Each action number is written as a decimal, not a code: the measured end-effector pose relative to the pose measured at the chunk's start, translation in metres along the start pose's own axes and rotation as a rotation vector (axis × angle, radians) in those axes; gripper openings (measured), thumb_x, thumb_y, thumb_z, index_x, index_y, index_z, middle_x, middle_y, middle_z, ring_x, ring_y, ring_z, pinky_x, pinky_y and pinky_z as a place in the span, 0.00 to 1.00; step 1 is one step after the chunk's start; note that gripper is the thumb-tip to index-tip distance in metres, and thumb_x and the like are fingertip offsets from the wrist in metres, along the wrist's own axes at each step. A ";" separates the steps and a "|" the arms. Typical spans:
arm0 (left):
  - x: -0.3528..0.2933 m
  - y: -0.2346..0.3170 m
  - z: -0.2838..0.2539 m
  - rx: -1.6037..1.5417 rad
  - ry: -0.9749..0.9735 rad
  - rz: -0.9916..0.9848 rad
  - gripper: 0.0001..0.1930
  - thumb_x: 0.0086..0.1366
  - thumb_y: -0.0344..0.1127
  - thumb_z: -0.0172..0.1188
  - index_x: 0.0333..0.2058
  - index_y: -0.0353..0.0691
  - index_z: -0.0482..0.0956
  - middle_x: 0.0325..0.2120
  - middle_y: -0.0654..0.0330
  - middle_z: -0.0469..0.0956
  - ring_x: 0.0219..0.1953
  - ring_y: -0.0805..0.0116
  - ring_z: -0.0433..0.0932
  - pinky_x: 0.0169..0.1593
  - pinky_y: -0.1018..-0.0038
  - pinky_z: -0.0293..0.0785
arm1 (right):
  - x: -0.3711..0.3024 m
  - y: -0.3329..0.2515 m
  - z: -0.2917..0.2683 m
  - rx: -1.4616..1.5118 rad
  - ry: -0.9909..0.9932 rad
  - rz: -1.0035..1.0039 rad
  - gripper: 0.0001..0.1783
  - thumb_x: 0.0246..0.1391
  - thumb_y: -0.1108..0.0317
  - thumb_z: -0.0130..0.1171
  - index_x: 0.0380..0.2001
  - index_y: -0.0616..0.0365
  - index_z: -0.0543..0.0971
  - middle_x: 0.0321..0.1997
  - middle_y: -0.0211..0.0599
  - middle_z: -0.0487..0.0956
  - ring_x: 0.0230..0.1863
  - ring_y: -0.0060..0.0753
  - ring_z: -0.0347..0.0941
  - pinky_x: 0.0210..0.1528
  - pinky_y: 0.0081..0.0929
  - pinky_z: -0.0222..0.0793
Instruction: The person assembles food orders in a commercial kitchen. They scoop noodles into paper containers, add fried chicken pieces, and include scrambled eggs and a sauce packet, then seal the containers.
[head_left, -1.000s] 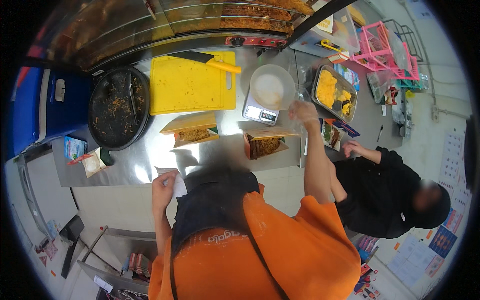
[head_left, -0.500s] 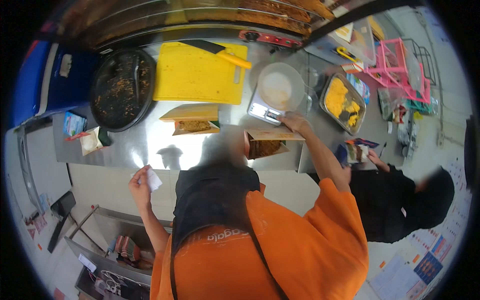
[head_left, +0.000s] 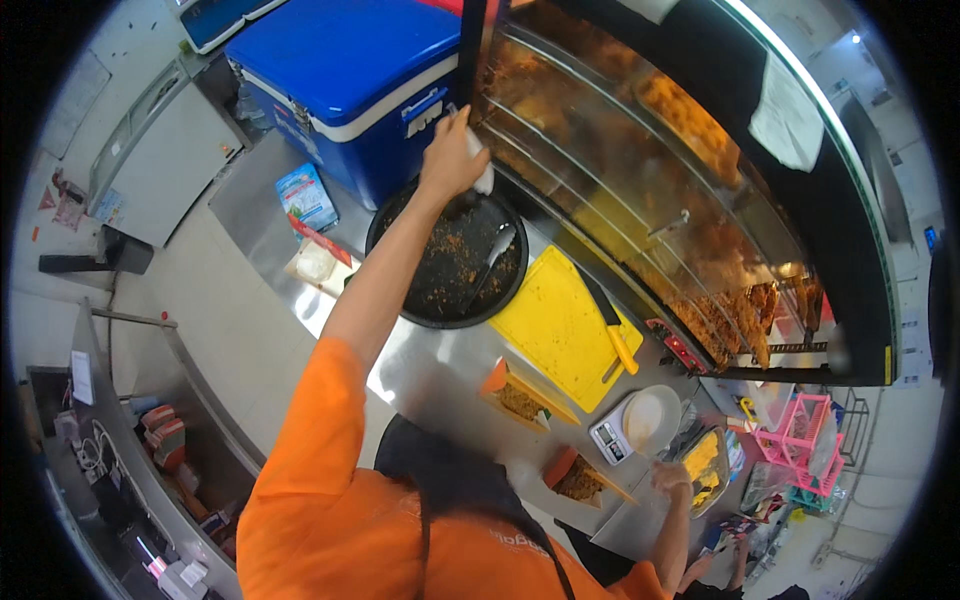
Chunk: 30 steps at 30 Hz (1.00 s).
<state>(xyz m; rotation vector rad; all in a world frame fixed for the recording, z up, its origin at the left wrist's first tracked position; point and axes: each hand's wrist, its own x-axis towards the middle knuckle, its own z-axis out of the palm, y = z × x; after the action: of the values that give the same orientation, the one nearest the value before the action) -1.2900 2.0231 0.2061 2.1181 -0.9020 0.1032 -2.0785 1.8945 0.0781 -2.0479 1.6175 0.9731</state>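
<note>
My left hand (head_left: 453,160) is closed on a folded white paper (head_left: 484,180) and reaches up between the blue cooler box (head_left: 345,70) and the glass display cabinet (head_left: 640,170). Below it lies a round black tray (head_left: 450,270) with brown crumbs and a utensil (head_left: 492,262). My right hand (head_left: 672,478) hovers near a small digital scale (head_left: 612,436) bearing a round pale bowl (head_left: 652,420); its fingers look bent, but what they hold, if anything, is unclear. Close by, two open paper boxes, the upper box (head_left: 520,400) and the lower box (head_left: 580,482), contain brown food.
A knife (head_left: 612,330) with a yellow handle rests on a yellow cutting board (head_left: 560,325). Right of the scale is a metal tray (head_left: 708,470) of yellow food. Another person's hand (head_left: 735,560) shows at lower right. Pink racks (head_left: 805,440) stand beyond.
My left hand has swung up and forward from beside my body to the cooler and cabinet, keeping the white paper. My right hand has left the scale's edge. The view has turned leftward.
</note>
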 end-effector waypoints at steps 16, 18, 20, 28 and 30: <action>-0.001 0.073 0.103 -0.384 -0.084 0.040 0.31 0.53 0.49 0.74 0.50 0.40 0.72 0.47 0.53 0.72 0.48 0.49 0.75 0.50 0.58 0.72 | -0.062 -0.417 -0.303 -0.543 1.312 -0.653 0.22 0.53 0.67 0.57 0.52 0.60 0.77 0.55 0.43 0.75 0.63 0.45 0.66 0.66 0.42 0.62; 0.009 0.058 0.095 -0.397 0.040 -0.039 0.31 0.54 0.49 0.73 0.50 0.39 0.72 0.47 0.52 0.73 0.49 0.50 0.76 0.51 0.58 0.72 | -0.048 -0.408 -0.318 -0.717 1.309 -0.627 0.22 0.54 0.65 0.56 0.52 0.58 0.77 0.54 0.41 0.75 0.63 0.42 0.65 0.67 0.40 0.61; 0.024 0.041 0.080 -0.302 0.128 -0.144 0.33 0.54 0.51 0.73 0.52 0.39 0.71 0.49 0.50 0.72 0.51 0.51 0.75 0.52 0.58 0.72 | -0.044 -0.388 -0.317 -0.908 1.290 -0.573 0.24 0.51 0.65 0.57 0.53 0.56 0.77 0.54 0.37 0.74 0.63 0.40 0.65 0.66 0.40 0.61; 0.060 0.010 0.068 -0.195 0.100 -0.018 0.48 0.56 0.56 0.70 0.65 0.31 0.59 0.61 0.41 0.65 0.62 0.44 0.68 0.61 0.59 0.68 | -0.058 -0.291 -0.294 -0.844 1.070 -0.155 0.21 0.55 0.62 0.55 0.52 0.55 0.78 0.55 0.40 0.77 0.61 0.43 0.69 0.65 0.45 0.60; 0.061 0.022 0.072 -0.263 0.063 0.069 0.46 0.58 0.55 0.68 0.66 0.32 0.58 0.62 0.43 0.65 0.60 0.45 0.70 0.59 0.60 0.70 | -0.072 -0.292 -0.293 -0.778 1.096 -0.041 0.19 0.53 0.58 0.58 0.46 0.54 0.80 0.53 0.41 0.78 0.56 0.44 0.72 0.60 0.45 0.64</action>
<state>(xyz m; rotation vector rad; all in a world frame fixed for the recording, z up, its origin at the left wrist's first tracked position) -1.2745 1.9282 0.1938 1.8313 -0.8996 0.0814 -1.7229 1.8381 0.2939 -3.5484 1.7377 0.4547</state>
